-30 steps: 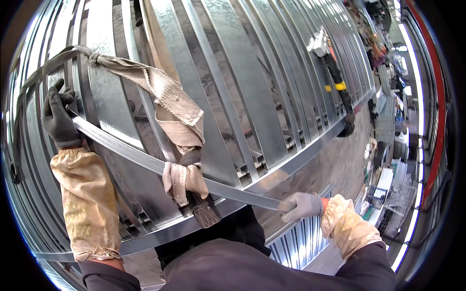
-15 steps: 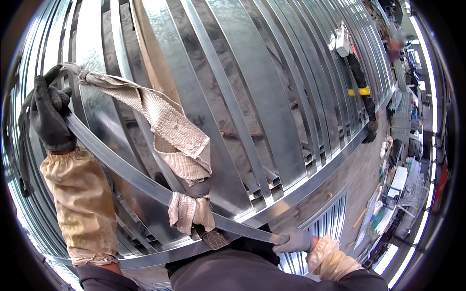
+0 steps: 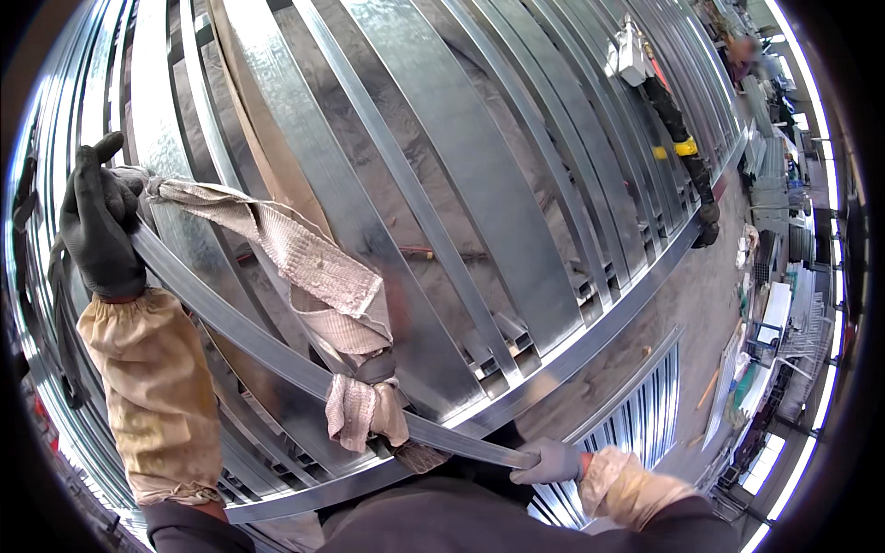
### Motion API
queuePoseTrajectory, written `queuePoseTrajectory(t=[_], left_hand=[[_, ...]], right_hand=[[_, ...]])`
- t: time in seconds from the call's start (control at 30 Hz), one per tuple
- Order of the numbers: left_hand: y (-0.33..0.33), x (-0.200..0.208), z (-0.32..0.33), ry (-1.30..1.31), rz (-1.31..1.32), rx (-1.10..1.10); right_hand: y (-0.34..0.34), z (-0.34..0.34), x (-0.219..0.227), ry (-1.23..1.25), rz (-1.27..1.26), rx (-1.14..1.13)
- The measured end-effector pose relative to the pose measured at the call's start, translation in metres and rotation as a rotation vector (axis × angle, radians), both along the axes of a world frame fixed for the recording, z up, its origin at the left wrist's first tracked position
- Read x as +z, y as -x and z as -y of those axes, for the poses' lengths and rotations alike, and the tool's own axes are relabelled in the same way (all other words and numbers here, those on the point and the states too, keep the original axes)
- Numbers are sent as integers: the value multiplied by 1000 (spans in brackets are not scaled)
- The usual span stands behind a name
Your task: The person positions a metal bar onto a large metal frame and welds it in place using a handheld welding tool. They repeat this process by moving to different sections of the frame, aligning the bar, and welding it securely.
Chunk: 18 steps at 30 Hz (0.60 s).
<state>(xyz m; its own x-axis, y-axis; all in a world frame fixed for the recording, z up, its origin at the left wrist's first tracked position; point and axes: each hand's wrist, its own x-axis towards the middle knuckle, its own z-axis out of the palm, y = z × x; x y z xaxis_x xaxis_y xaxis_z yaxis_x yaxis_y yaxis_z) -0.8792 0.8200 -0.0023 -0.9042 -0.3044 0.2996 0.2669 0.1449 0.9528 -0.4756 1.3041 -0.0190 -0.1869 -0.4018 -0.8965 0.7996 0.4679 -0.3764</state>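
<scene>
A long galvanized metal tube (image 3: 253, 343) crosses in front of me, its left part farther away than its right. My left hand (image 3: 101, 217), in a dark glove, is closed around its far left part, one finger sticking up. Near my waist my right hand (image 3: 550, 460), in a grey glove, is closed on its right end. A beige woven strap (image 3: 334, 275) runs from beside my left fingers to a knot at the middle of the tube. The strap's loose folded end (image 3: 364, 410) hangs over the tube there; whether it is tied to it I cannot tell.
Beneath lies a large frame of parallel galvanized slats (image 3: 479, 184) with gaps between them and a front rail (image 3: 562, 359). A white tool with a black sleeved cable (image 3: 678, 129) rests on its right part. More metal bars (image 3: 636, 415) and stacked material (image 3: 774, 332) stand to the right.
My view has shifted slightly, so the frame and the cable tool appear a little further left. Both hands keep their hold on the tube; the left one appears slightly lower.
</scene>
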Motion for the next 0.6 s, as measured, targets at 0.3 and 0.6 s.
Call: queuePoseTrajectory(t=[0.3, 0.6], left_hand=[[4, -10, 15, 151, 79, -21], [43, 2, -30, 242, 119, -206]], right_hand=[[-5, -4, -30, 338, 225, 139], [-35, 46, -18, 223, 109, -10]])
